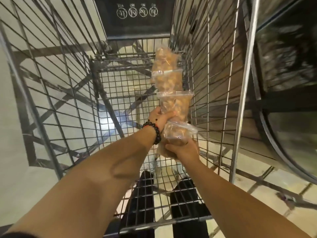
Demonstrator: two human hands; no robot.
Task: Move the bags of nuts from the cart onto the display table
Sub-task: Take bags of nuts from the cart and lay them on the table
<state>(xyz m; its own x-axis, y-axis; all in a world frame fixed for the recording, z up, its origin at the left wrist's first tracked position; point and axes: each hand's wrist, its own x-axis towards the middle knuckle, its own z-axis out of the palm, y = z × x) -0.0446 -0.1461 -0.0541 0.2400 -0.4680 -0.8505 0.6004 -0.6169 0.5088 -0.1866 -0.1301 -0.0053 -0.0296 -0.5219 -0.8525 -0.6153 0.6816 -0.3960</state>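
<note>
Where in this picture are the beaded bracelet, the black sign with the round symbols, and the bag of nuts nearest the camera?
beaded bracelet (155, 132): head view, on the dark beads at the left wrist.
black sign (135, 16): head view, on its face, below the round symbols.
nearest bag of nuts (178, 133): head view, on its clear plastic above the right hand.

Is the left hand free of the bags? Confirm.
No: the left hand grips a clear bag of nuts in the cart.

You're looking straight down into the wire cart (120, 93), its mesh floor bare toward nine o'clock. Along the three o'clock wall, clear bags of nuts (169, 79) lie in a row running from six up to twelve.
</note>
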